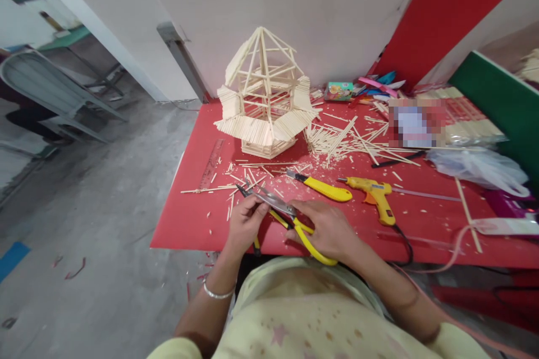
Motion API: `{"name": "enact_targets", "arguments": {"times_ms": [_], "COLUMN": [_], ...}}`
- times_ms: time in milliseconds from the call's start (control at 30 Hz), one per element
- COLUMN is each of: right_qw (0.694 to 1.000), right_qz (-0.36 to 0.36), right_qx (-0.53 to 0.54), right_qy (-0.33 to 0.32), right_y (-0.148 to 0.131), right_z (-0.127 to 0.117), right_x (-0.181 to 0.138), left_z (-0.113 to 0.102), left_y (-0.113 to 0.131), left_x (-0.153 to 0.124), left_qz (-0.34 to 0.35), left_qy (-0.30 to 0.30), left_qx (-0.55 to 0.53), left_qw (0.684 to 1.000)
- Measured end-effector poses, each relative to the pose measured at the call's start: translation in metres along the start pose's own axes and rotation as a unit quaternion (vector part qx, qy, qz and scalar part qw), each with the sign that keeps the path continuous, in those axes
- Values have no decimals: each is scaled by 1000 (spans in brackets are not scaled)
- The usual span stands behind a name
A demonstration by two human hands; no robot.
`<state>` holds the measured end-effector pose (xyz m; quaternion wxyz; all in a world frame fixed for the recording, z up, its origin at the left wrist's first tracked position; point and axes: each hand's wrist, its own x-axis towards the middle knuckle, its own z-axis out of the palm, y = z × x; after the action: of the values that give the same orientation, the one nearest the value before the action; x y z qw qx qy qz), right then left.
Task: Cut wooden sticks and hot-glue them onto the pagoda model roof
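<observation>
My right hand is wrapped round the yellow handles of a pair of scissors, whose metal blades point left. At the blades' tips, my left hand is closed with thumb and finger pinched together; what it pinches, if anything, is too small to make out. Under the scissors lie pliers with black and yellow handles, partly hidden by my hands. Beyond them stands a tower-like model built from thin wooden sticks, with a flared lower roof and a partly covered pointed top.
A yellow utility knife and a yellow glue gun lie to the right on the red table. Loose wooden sticks are heaped beside the model. A clear ruler lies left; a plastic bag sits right.
</observation>
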<state>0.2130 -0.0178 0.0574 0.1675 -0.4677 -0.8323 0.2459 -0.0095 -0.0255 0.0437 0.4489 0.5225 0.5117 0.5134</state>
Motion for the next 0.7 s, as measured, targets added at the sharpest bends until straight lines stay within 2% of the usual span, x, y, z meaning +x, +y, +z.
{"name": "enact_targets", "arguments": {"times_ms": [200, 367, 533, 700], "right_qw": [999, 999, 999, 998], "right_qz": [-27, -44, -47, -56], "right_qx": [-29, -27, -6, 8], "right_qy": [-15, 2, -8, -4], "right_y": [7, 9, 10, 12], "right_z": [-7, -8, -6, 0], "right_x": [2, 2, 3, 2], "left_z": [-14, -17, -18, -19], "left_y": [5, -1, -10, -9], "left_x": [10, 13, 12, 10], "left_qz": [44, 39, 19, 3], "left_qy": [-57, -78, -79, -89], "left_qx": [39, 21, 3, 2], "left_qw": [997, 996, 997, 996]}}
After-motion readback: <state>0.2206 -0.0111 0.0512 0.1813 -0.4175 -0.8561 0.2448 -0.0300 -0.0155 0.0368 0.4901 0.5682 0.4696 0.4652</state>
